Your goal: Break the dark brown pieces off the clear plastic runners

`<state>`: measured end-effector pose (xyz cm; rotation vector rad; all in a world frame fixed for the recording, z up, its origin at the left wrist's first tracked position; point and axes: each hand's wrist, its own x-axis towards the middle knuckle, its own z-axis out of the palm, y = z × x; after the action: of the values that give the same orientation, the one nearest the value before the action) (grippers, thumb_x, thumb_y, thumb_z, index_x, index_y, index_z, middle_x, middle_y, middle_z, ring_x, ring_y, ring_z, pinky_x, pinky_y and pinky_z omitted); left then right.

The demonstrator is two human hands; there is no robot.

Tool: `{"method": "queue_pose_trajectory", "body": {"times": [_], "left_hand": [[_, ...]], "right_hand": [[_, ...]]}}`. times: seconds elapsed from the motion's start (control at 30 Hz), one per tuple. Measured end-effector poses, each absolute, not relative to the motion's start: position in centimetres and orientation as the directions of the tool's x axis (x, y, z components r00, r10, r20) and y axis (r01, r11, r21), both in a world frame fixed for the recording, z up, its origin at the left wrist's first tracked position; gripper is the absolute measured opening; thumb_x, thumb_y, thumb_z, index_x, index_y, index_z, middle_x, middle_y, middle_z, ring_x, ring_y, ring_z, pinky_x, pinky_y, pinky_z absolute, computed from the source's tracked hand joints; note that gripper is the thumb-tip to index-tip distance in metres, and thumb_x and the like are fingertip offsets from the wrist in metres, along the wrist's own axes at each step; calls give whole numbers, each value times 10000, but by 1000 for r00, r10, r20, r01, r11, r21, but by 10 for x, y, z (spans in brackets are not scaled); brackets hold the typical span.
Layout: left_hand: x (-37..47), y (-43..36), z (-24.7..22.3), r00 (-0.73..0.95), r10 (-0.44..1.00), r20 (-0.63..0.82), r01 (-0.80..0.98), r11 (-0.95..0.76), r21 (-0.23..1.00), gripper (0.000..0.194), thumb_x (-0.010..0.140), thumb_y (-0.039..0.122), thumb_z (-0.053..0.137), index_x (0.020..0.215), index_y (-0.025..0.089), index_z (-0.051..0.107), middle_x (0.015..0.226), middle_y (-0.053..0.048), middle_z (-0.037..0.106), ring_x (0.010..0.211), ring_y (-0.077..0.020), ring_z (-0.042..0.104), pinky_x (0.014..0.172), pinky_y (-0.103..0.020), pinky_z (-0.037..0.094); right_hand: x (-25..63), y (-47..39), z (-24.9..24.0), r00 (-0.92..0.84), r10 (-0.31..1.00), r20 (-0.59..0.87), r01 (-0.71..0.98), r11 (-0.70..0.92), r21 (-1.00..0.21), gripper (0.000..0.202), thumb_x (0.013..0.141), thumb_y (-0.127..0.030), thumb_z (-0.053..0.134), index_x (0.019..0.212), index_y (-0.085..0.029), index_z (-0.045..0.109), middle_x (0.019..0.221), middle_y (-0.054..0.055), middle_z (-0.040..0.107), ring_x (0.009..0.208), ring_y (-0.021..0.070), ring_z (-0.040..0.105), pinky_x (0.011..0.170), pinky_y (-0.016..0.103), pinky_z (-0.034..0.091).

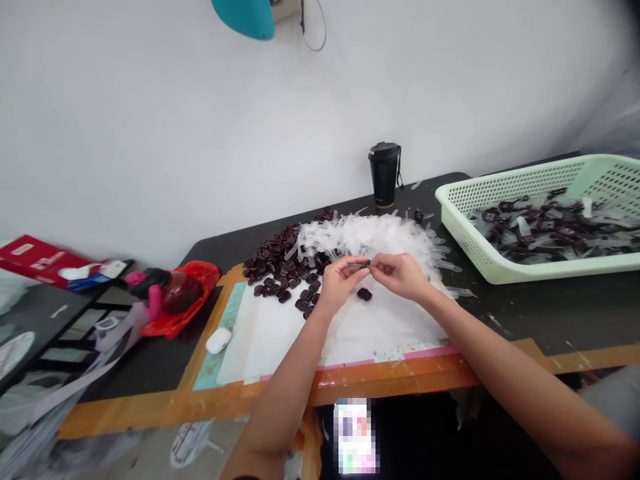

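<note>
Over the white sheet [295, 333], my left hand [339, 283] pinches a small dark brown piece [367, 264] between thumb and fingers. My right hand [400, 275] is closed in a pinch at the right end of that same piece; whether it also holds a clear strip is hidden. Just below the fingers lies a single dark brown piece [365, 294]. A heap of similar flat dark pieces [280, 257] spreads to the left of my hands. Behind them is a pile of translucent whitish strips [370, 233].
At the right stands a pale green basket [530, 272] holding dark pieces with clear strips. A black lidded cup [385, 175] is at the back. Left are a white earbud case [219, 341] and a red tray [203, 293] with a bottle. A lit phone [356, 437] is below the table edge.
</note>
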<state>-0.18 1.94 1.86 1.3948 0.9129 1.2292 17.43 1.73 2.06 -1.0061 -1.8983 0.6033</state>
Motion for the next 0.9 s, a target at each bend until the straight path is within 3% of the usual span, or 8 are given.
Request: {"method": "queue_pose_trajectory", "body": {"times": [0.17, 0.3, 0.5, 0.73, 0.9], "left_hand": [[-3, 18, 20, 220, 957, 188, -152, -157, 976, 279, 735, 361, 748, 934, 166, 740, 965, -78, 731, 884, -197, 685, 840, -357, 558], [-4, 19, 21, 245, 956, 161, -186, -117, 976, 253, 684, 316, 792, 871, 159, 727, 1083, -94, 714, 954, -200, 676, 836, -333, 552], [-2, 22, 17, 179, 975, 131, -244, -85, 966, 264, 642, 270, 818, 819, 154, 660, 1032, -69, 720, 864, -150, 676, 812, -311, 544], [1, 22, 14, 180, 971, 155, -250, -107, 962, 277, 665, 263, 798, 894, 171, 670, 1102, -77, 702, 970, -171, 657, 876, -318, 506], [0, 23, 14, 173, 968, 181, -235, -138, 962, 219, 651, 246, 805, 827, 167, 702, 1102, -83, 706, 1019, -192, 645, 935, -350, 477]], "right_hand": [[173, 17, 19, -241, 838, 489, 420, 544, -726, 136, 828, -247, 554, 727, -179, 614, 564, -18, 556, 500, 91, 464, 510, 222, 362], [174, 17, 18, -226, 834, 504, 434, 549, -714, 140, 823, -245, 563, 706, -177, 599, 559, -21, 555, 482, 84, 448, 494, 220, 348], [170, 14, 18, -228, 811, 539, 424, 581, -694, 128, 840, -244, 553, 747, -183, 614, 595, -12, 583, 511, 95, 475, 528, 227, 374], [169, 13, 16, -244, 805, 541, 379, 593, -711, 123, 848, -246, 552, 758, -182, 607, 622, -9, 597, 516, 93, 469, 524, 224, 373], [169, 13, 21, -198, 833, 516, 348, 552, -757, 191, 875, -304, 540, 752, -172, 604, 595, -9, 566, 496, 89, 426, 491, 226, 347]]}}
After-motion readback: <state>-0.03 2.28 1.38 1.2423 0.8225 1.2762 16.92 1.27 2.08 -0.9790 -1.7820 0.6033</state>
